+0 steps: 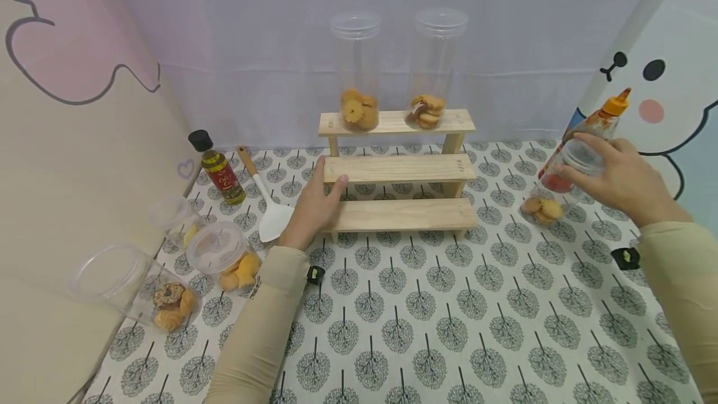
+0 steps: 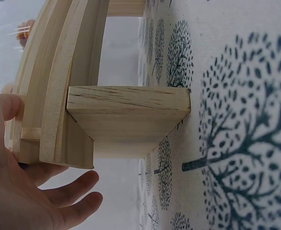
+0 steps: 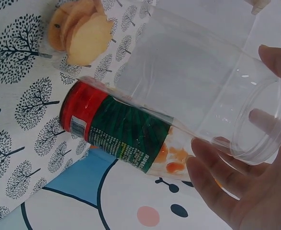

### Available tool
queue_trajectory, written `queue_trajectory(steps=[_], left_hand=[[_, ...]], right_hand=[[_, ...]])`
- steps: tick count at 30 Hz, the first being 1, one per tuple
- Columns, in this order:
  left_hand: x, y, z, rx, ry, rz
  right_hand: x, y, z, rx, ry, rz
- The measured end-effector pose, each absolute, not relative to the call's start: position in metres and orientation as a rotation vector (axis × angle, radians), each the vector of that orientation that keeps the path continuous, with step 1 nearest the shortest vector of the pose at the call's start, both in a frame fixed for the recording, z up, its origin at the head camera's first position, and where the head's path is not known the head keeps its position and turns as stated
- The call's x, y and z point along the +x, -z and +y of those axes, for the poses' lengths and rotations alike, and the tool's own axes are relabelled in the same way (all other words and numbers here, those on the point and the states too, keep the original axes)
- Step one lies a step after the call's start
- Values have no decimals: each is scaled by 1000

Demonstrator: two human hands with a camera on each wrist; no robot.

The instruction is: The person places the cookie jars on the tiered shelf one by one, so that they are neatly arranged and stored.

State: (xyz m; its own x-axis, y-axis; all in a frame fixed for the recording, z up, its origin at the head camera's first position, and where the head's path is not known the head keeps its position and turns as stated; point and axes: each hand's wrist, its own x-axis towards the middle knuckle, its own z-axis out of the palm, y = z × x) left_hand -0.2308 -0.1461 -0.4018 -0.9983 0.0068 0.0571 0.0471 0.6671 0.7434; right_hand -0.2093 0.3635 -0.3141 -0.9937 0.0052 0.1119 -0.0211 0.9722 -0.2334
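At the left end of the wooden shelf [image 1: 401,214], my view shows the left hand [image 1: 311,207], thumb and forefinger about the middle step [image 1: 398,169], two other fingers spread apart lower down. The shelf's long axis runs left to right; its steps climb away from me. I judge that a sideways tug here could skew it.

Slightly farther, at the right of the patterned table [image 1: 404,335], the right hand [image 1: 625,173] clamps the upper end of a clear jar [image 3: 183,72], thumb on one side, fingers on the other. The jar's long axis is close to vertical, rim up, with biscuits [image 1: 541,209] at its base; I cannot tell whether that base touches the table. Held only near the top, its smooth wall could slip or swing, in my judgement. Just beside, nearly parallel, stands the sauce bottle [image 3: 126,136], which a swinging jar could knock over.

Farthest off, on the top step [image 1: 394,122], one tall jar [image 1: 358,67] and another tall jar [image 1: 436,67] stand upright, rims up; being narrow, they could topple if the shelf is jolted.
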Motion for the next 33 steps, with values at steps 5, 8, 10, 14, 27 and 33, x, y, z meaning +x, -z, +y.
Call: queue_trajectory(steps=[5, 8, 10, 14, 27, 33], left_hand=[[-231, 401, -146, -52, 1257, -2823], [-231, 401, -146, -51, 1262, -2820], [-231, 402, -147, -49, 1266, -2819], [-231, 401, -147, -53, 1264, -2821], [-230, 400, -145, -56, 1278, -2824], [-231, 401, -147, -70, 1282, -2820]], right_hand=[[-210, 314, 364, 12, -368, -3010], [-210, 313, 363, 9, -362, -3012], [-210, 313, 363, 7, -360, -3010], [-210, 313, 363, -1, -356, -3012], [-211, 299, 362, -14, -362, -3015], [-213, 279, 357, 1, -339, -2970]])
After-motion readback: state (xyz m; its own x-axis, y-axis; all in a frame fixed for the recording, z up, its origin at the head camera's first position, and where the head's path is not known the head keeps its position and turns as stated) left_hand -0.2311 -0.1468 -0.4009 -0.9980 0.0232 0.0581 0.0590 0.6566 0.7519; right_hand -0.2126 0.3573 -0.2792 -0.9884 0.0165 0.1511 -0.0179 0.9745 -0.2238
